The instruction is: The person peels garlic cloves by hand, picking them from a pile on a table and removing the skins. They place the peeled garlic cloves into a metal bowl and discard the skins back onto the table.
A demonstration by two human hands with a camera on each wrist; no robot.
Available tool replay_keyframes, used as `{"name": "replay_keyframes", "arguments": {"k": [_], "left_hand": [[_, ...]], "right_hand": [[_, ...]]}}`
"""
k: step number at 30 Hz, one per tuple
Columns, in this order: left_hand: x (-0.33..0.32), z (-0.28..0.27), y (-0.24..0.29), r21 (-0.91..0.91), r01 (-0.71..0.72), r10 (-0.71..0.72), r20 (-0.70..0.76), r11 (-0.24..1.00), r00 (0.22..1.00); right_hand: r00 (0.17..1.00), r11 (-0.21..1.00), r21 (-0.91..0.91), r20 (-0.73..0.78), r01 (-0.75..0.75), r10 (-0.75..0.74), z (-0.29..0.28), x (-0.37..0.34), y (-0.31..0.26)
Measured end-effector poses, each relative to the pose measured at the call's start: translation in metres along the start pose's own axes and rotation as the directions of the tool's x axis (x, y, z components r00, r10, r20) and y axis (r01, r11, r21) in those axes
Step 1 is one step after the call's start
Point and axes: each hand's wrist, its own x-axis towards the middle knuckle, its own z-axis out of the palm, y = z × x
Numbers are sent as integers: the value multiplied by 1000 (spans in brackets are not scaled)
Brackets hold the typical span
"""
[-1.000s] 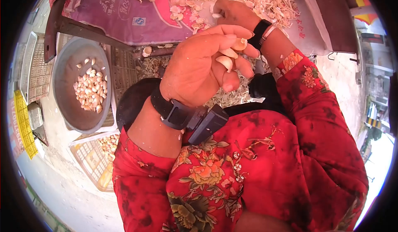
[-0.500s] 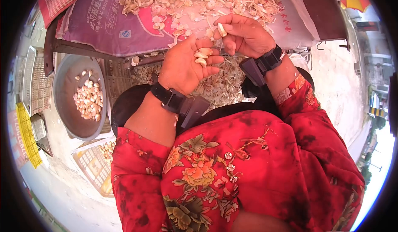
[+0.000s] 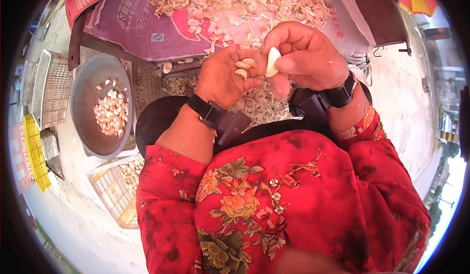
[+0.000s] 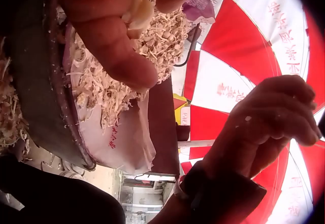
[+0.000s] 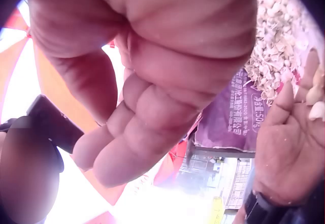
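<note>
My left hand (image 3: pixel 218 80) is palm up in front of the table edge, its fingers relaxed under several pale garlic cloves (image 3: pixel 241 72). Beside its fingertips, my right hand (image 3: pixel 316 61) pinches one larger white garlic clove (image 3: pixel 272 62) between thumb and fingers. In the left wrist view, cloves (image 4: pixel 140 16) show against the left fingers, and the right hand (image 4: pixel 264 122) is held up apart from them. The right wrist view shows the left palm (image 5: pixel 284 150) with cloves (image 5: pixel 317 98) at the frame's edge; the right hand's pinched clove is hidden there.
Garlic and dry skins lie heaped (image 3: pixel 245 4) on a purple sack (image 3: pixel 132 31) over the table. At left stands a grey basin (image 3: pixel 81 110) with peeled cloves (image 3: pixel 111 112). Plastic crates (image 3: pixel 51 90) surround it; another crate (image 3: pixel 110 190) holds more garlic. Skins litter the ground below.
The right hand has come back from the heap to the left hand, bringing a clove. The left hand has lowered from near the camera and turned its palm up with its cloves.
</note>
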Motion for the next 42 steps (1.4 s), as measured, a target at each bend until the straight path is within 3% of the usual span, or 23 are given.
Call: {"name": "replay_keyframes", "arguments": {"k": [2,4,7,11,20,30,32,33,35,36,38,41,42], "left_hand": [[-4,-1,5,-5,33,-34,-94,999,995],[-3,-1,7,-44,-1,-5,-128,999,992],[-7,0,11,-10,-50,49,-120,999,992],[-6,-5,12,-163,-47,46,-7,986,999],[1,-14,19,-196,-25,63,193,980,979],[-3,-1,26,-198,-36,68,159,979,985],[-8,6,27,-218,-41,64,101,975,993],[-8,7,27,-218,-43,69,115,975,991],[-7,6,28,-215,-52,84,146,975,986],[-6,7,26,-213,-91,126,159,973,979],[-3,9,24,-258,-121,149,88,958,985],[2,7,23,-216,-183,179,-39,959,983],[3,6,22,-184,-198,186,-81,963,979]], "right_hand": [[958,980,186,260,72,-120,39,-6,-19],[868,967,232,452,106,-204,68,-7,-31],[767,964,233,592,131,-247,87,-3,-38],[721,967,198,647,158,-250,94,2,-39],[716,970,161,655,181,-242,89,14,-35],[700,956,169,652,241,-292,69,30,-35],[828,961,-34,516,274,-218,59,27,-37],[929,925,-288,343,248,-143,54,24,-38],[997,759,-651,-60,-2,-49,36,26,-26],[975,710,-692,-219,-133,-31,23,31,-17],[962,540,-841,-163,-19,-219,-6,36,9],[958,348,-936,-60,43,-279,-7,37,18],[953,205,-969,71,136,-296,-8,39,21]]}}
